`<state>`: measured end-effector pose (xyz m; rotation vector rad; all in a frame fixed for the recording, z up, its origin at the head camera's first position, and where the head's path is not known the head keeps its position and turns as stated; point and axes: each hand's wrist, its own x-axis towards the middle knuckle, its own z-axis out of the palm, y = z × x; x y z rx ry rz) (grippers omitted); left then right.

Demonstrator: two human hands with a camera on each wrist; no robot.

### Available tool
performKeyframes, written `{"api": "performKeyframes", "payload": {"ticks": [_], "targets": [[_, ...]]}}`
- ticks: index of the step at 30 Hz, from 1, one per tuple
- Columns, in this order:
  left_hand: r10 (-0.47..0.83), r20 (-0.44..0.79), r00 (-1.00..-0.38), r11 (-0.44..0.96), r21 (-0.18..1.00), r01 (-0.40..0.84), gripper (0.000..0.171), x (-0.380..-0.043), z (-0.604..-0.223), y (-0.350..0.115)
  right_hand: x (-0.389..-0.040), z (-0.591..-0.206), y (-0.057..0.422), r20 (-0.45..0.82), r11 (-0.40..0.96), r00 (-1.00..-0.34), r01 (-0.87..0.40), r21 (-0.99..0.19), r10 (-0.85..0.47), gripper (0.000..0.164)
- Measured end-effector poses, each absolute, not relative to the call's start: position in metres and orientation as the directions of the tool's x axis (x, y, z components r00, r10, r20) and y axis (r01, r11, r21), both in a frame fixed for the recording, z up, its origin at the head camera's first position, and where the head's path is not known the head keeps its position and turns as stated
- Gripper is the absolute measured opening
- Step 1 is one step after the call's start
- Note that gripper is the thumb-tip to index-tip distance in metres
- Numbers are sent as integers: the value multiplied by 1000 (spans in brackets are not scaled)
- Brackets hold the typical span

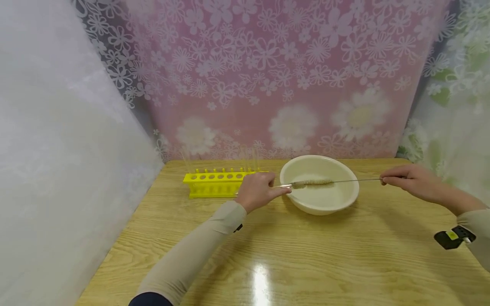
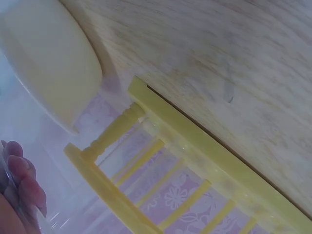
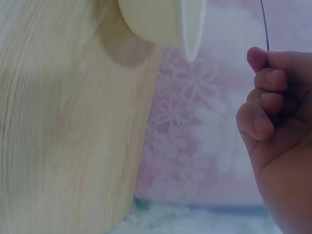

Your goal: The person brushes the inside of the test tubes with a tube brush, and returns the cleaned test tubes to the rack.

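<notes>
Nearest, the wood-grained table (image 1: 306, 263) runs beneath two pale-sleeved arms, a dark device (image 1: 454, 237) on the right wrist. The left hand (image 1: 255, 191) is closed round a clear tube (image 1: 284, 185), fingers curled over it, the tube's mouth end projecting beyond the thumb towards the right hand. The right hand (image 1: 415, 182) pinches the thin twisted wire of a brush (image 1: 315, 182) between thumb and forefinger, its other fingers folded in. The brush lies level between the two grips, its bristles well apart from the right fingertips and meeting the tube's mouth; how far they enter cannot be told. Beneath the bristles sits a cream bowl (image 1: 319, 209); left of it, partly behind the left hand, a yellow rack (image 1: 214, 177) bears clear upright tubes (image 1: 255, 159). Farthest hangs a pink flowered cloth (image 1: 287, 85).
</notes>
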<state>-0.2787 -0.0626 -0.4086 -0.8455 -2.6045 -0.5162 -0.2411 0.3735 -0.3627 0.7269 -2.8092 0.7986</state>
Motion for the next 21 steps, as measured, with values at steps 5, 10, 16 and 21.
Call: {"api": "performKeyframes", "payload": {"ticks": [5, 10, 16, 21], "targets": [[472, 449, -759, 762, 224, 607, 56, -279, -406, -65, -235, -351, 390, 152, 808, -931, -363, -465, -330, 28], [436, 442, -784, 807, 194, 558, 58, -278, -401, -67, -231, -346, 408, 158, 866, -958, -285, -412, -240, 31], [456, 448, -769, 828, 103, 551, 62, -279, -397, -59, -229, -349, 415, 193, 880, -954, -289, -378, -230, 31], [482, 422, -768, 839, 30, 543, 58, -279, -392, -52, -226, -351, 413, 235, 884, -945, -303, -355, -229, 29]]}}
